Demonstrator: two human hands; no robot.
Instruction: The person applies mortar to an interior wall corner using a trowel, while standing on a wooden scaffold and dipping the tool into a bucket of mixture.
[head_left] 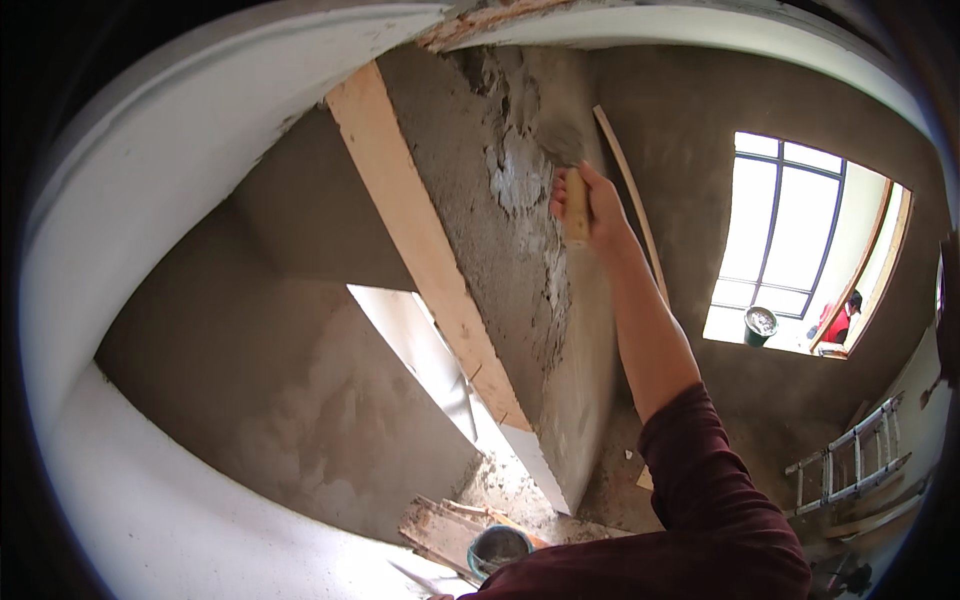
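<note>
My right hand [592,208] is raised in the upper middle, closed around the pale yellow handle of a trowel [577,207]. The trowel's grey blade points up against the wall face and is partly blurred, blending with the mortar. Rough, wet-looking mortar [520,175] with a pale patch lies just left of the blade. A long wooden board [415,215] runs along the left edge of this wall section. My right forearm and dark maroon sleeve [715,480] reach up from the lower edge. My left hand does not show.
A bucket [500,550] stands low in the middle beside boards [445,530]. On the sill of the barred window [790,225] sits another bucket [760,325]; a person in red [835,320] is beyond. A thin strip [632,195] leans behind my forearm. A ladder [850,460] lies at right.
</note>
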